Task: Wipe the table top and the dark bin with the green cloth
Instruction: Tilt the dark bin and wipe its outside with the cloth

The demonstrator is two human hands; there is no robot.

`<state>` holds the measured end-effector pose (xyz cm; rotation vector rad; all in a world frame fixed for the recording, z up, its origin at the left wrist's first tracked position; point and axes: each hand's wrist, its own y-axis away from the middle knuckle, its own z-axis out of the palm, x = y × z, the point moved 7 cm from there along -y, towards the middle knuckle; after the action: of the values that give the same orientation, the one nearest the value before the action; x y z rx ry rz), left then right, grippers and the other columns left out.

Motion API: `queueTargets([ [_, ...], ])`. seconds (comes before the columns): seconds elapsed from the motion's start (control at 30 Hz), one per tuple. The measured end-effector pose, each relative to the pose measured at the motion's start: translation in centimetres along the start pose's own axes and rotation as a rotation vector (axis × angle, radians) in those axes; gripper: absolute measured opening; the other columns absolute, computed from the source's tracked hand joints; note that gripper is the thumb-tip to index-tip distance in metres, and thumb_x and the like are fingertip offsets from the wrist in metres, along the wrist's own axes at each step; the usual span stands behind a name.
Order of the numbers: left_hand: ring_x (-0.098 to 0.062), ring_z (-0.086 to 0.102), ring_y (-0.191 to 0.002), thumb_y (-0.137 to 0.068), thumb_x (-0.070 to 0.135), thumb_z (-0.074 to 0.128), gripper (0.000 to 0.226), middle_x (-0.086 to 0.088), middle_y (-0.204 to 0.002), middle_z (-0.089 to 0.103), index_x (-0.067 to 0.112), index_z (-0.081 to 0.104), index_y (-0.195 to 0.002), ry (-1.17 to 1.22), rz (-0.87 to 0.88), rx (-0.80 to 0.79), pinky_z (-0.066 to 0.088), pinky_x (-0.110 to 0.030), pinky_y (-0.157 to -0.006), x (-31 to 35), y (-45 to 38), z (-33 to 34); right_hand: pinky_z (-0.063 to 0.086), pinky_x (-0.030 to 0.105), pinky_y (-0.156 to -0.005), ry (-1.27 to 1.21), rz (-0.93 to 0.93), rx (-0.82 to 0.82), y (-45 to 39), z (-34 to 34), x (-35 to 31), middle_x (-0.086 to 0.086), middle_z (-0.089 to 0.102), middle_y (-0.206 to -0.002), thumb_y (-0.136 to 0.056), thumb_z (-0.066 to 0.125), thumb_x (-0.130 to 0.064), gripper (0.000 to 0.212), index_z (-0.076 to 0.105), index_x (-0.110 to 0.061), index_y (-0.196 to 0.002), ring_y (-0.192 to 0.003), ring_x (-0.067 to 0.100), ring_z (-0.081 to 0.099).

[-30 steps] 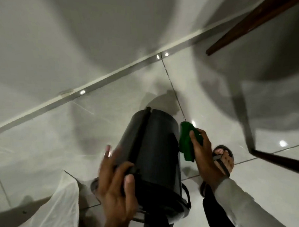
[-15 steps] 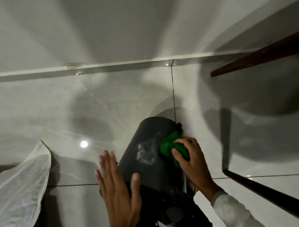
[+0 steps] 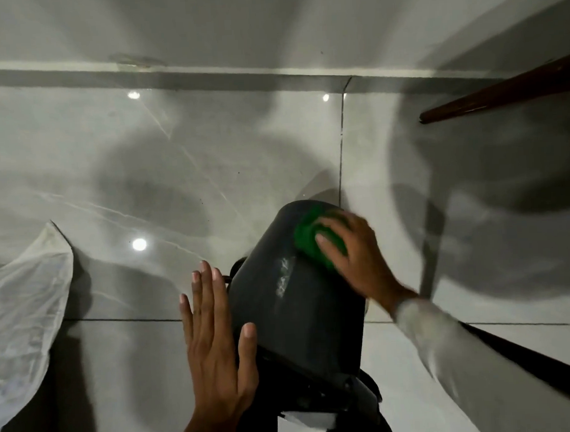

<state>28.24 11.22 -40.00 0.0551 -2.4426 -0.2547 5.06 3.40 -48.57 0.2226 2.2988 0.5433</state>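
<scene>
Right hand point(image 3: 356, 260), right of centre in the frame: fingers spread flat and pressing the green cloth point(image 3: 314, 239) against the upper side wall of the dark bin point(image 3: 294, 300); the hand is motion-blurred, and its pale sleeve point(image 3: 452, 349) runs off toward the lower right corner. The cloth is bunched under the fingertips, partly covered by them, and lies on the bin's far end, near the top of the bin as seen in the frame.

Left hand point(image 3: 217, 346), lower centre: open, fingers straight and together, thumb apart; the thumb and palm edge rest on the left flank of the bin, closing around nothing.

The bin lies tilted, its closed end pointing up the frame and its open end toward the bottom edge. A whitish scuffed patch point(image 3: 284, 278) shows on its wall just below the cloth. The bin sits over a glossy grey tiled floor point(image 3: 144, 176) with bright light reflections.

A white translucent plastic bag point(image 3: 23, 315) lies at the left edge of the frame, well apart from the bin. A dark brown wooden leg point(image 3: 500, 92) crosses the upper right; a second dark bar point(image 3: 532, 365) runs along the lower right. A pale skirting strip point(image 3: 238, 69) spans the upper frame.
</scene>
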Motion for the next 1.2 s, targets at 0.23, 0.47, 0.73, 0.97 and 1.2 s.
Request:
queueTargets([
  [0.23, -0.021, 0.009, -0.171, -0.113, 0.053, 0.014, 0.066, 0.006, -0.182, 0.005, 0.025, 0.004, -0.172, 0.046, 0.008, 0.010, 0.010, -0.054, -0.138, -0.4, 0.0, -0.1, 0.035, 0.030, -0.124, -0.190, -0.185, -0.228, 4.0, 1.0, -6.4, 0.003, 0.061, -0.144, -0.101, 0.064, -0.038, 0.028, 0.071, -0.021, -0.123, -0.139, 0.016, 0.056],
  [0.47, -0.019, 0.012, -0.170, -0.113, 0.052, 0.015, 0.068, -0.003, -0.180, 0.012, 0.022, 0.003, -0.173, 0.018, 0.134, -0.009, 0.009, -0.042, -0.139, 2.6, 0.2, 1.2, 0.038, 0.044, -0.124, 0.076, -0.007, -0.098, -1.4, 0.4, -2.1, 0.017, 0.064, -0.147, -0.107, 0.060, -0.025, 0.033, 0.071, -0.008, -0.133, -0.143, 0.035, 0.056],
  [0.73, -0.034, 0.012, -0.170, -0.112, 0.058, 0.014, 0.073, -0.001, -0.183, 0.005, 0.022, -0.002, -0.172, 0.220, -0.134, 0.071, 0.004, -0.052, -0.139, -0.9, -1.2, 0.1, 0.033, 0.030, -0.124, -0.146, -0.288, -0.319, 4.5, 1.8, -8.7, -0.006, 0.060, -0.150, -0.100, 0.065, -0.043, 0.025, 0.072, -0.031, -0.121, -0.142, 0.013, 0.056],
  [0.97, -0.027, 0.013, -0.170, -0.111, 0.060, 0.015, 0.072, -0.001, -0.183, 0.009, 0.026, -0.001, -0.173, 0.181, -0.075, 0.001, 0.015, -0.045, -0.138, 0.9, -0.9, 1.6, 0.044, 0.038, -0.119, -0.011, 0.085, -0.064, -1.8, -0.8, 0.0, 0.013, 0.067, -0.140, -0.105, 0.066, -0.027, 0.033, 0.073, -0.006, -0.128, -0.133, 0.033, 0.063],
  [1.2, -0.021, 0.011, -0.171, -0.111, 0.059, 0.018, 0.074, 0.001, -0.183, 0.007, 0.024, -0.001, -0.173, 0.269, -0.150, 0.014, 0.014, -0.047, -0.137, -0.7, -2.1, 1.0, 0.034, 0.034, -0.126, -0.102, -0.157, -0.254, 0.9, 1.8, -7.4, -0.005, 0.060, -0.152, -0.099, 0.069, -0.038, 0.025, 0.076, -0.029, -0.121, -0.145, 0.013, 0.054],
])
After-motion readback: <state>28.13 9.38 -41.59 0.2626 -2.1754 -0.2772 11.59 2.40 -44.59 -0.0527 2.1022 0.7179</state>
